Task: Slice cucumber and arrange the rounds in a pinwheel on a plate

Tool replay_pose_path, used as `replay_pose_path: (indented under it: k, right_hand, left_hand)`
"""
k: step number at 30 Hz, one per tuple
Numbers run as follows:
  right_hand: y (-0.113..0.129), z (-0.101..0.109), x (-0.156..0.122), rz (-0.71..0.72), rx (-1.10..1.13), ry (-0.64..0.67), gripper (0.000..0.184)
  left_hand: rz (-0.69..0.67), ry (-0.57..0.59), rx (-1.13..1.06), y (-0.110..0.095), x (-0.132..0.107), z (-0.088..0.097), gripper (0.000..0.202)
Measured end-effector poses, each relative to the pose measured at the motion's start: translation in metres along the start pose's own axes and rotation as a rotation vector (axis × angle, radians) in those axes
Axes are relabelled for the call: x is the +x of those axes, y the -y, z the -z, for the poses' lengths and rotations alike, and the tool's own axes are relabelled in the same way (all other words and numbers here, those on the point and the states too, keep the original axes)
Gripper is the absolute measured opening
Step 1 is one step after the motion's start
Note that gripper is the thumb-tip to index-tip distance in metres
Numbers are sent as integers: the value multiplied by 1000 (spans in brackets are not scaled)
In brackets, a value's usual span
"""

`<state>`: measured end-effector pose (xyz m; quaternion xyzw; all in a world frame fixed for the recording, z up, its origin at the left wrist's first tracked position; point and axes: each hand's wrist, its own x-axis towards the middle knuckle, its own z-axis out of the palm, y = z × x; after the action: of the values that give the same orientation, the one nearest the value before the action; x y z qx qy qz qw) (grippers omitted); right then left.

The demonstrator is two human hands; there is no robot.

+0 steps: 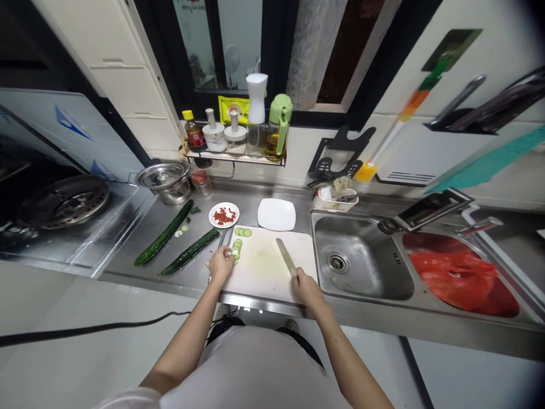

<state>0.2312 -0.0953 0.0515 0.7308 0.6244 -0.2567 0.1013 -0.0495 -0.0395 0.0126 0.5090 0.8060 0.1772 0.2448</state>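
My right hand (308,289) is wrapped round the handle of a kitchen knife (285,255), whose blade lies over the right part of the white cutting board (259,281). At the board's left edge, my left hand (222,264) has its fingers curled together against a row of cucumber slices (237,245). Its fingertips partly hide the slices. A few more slices sit just above, at the board's top left corner. Two whole cucumbers (164,234) lie on the steel counter left of the board, the nearer one close to my left hand.
Behind the board stand a plate of chopped red pieces (224,224) and a white square plate (276,214). A lidded steel pot (166,182) is at the back left. To the right are the sink (366,258) and a red plastic bag (457,278) in the second basin.
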Motion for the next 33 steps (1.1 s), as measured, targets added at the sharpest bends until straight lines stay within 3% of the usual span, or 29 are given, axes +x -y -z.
replay_pose_path:
  k: [8, 14, 20, 25, 30, 33]
  right_hand:
    - [6, 2, -2, 2, -10, 20, 27]
    - [12, 3, -5, -19, -26, 40, 27]
    - [12, 5, -6, -17, -16, 44, 29]
    - [11, 6, -6, -14, -10, 59, 30]
    - [12, 7, -8, -17, 9, 54, 30]
    - [12, 7, -8, -19, 28, 43, 31]
  left_hand:
    - [-135, -5, 105, -48, 34, -15, 37]
    - [-219, 16, 257, -71, 54, -22, 43]
    - [-310, 21, 347, -76, 59, -24, 33]
    - [-315, -8, 277, -76, 57, -23, 28]
    - [-209, 67, 96, -79, 50, -19, 25]
    - [-221, 176, 19, -80, 44, -15, 23]
